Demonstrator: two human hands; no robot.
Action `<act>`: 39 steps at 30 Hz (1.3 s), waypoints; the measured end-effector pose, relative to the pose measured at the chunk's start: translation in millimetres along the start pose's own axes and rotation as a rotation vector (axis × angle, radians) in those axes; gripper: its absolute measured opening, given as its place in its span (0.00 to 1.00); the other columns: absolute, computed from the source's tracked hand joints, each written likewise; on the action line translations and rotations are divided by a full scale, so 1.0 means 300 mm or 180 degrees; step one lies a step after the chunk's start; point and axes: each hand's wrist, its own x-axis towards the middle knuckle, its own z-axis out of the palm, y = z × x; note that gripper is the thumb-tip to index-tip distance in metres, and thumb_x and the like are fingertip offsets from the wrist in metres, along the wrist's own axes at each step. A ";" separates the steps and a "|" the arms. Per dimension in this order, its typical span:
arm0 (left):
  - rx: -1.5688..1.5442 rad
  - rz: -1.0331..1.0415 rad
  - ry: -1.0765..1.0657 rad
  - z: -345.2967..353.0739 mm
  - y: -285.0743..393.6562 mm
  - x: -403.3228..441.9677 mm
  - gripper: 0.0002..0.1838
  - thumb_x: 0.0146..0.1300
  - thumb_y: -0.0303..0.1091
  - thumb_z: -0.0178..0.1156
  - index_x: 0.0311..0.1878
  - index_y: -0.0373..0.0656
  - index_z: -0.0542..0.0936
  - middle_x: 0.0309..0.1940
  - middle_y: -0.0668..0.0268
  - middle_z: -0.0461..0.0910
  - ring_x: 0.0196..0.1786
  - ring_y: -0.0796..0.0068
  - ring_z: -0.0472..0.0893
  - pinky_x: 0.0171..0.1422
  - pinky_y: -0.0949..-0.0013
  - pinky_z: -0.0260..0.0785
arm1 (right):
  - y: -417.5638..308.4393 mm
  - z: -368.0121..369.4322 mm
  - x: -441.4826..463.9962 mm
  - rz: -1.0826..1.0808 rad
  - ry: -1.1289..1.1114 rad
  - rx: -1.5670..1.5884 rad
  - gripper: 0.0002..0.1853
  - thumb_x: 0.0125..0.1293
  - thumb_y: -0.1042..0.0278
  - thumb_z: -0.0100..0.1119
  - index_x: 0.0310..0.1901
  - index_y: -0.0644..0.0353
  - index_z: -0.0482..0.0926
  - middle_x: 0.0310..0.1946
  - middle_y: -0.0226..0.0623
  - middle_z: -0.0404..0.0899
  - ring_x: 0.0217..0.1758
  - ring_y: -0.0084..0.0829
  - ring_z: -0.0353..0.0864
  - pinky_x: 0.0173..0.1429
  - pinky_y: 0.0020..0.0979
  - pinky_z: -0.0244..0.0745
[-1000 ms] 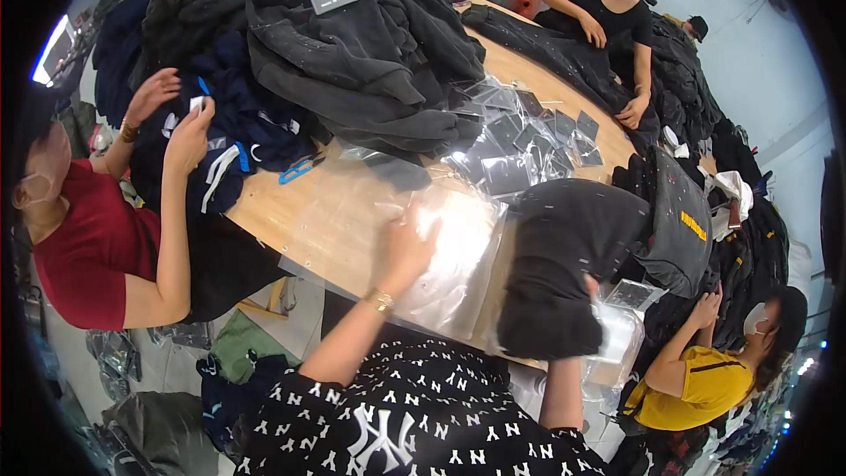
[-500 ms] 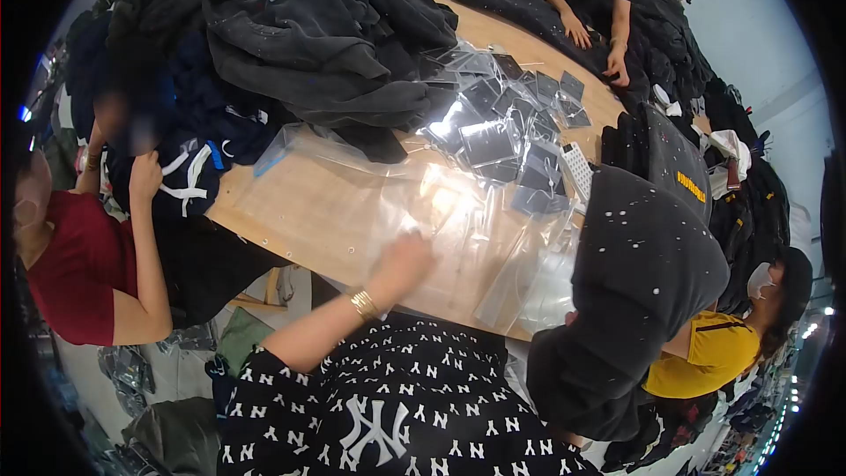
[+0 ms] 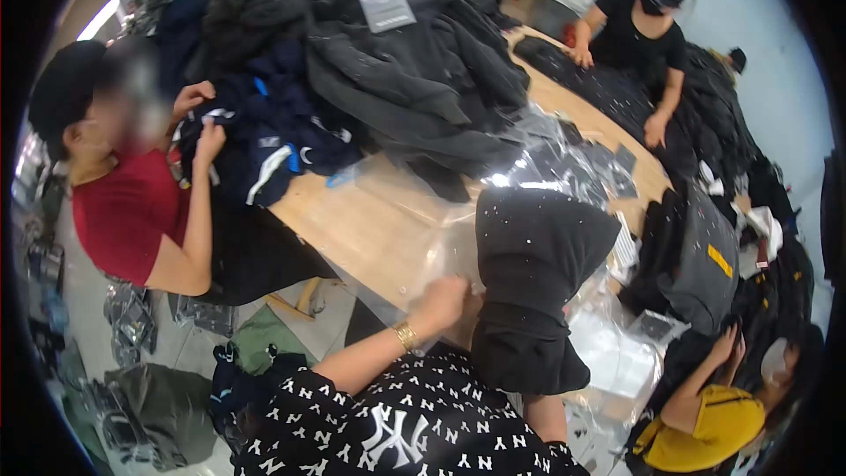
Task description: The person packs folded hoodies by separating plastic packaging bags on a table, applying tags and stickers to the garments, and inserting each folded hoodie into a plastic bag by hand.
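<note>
My left hand, with a gold bracelet at the wrist, is closed on the edge of a clear plastic bag at the table's near edge. To its right stands a thick, folded black garment dotted with white specks. My right forearm comes up beneath this garment and bears it; my right hand is almost wholly hidden behind the cloth. The garment's lower end hangs in front of my patterned shirt, and its left side is close to my left fingers.
Dark garments are heaped on the wooden table. Black tags lie behind the folded garment, and more clear bags lie to its right. Co-workers in red, black and yellow surround the table.
The folded garment has moved left and over the table, in front of the tags. My left hand has moved slightly right and down, and plastic now stretches beside it. The view has shifted.
</note>
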 end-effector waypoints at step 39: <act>-0.2458 0.0046 -0.0813 -0.452 -0.036 0.101 0.31 0.66 0.28 0.53 0.73 0.42 0.63 0.61 0.55 0.69 0.27 0.77 0.81 0.28 0.78 0.72 | -0.008 0.558 -0.097 0.1517 -0.0104 -0.3299 0.46 0.48 0.60 0.69 0.68 0.70 0.60 0.63 0.46 0.71 0.63 0.40 0.73 0.69 0.37 0.67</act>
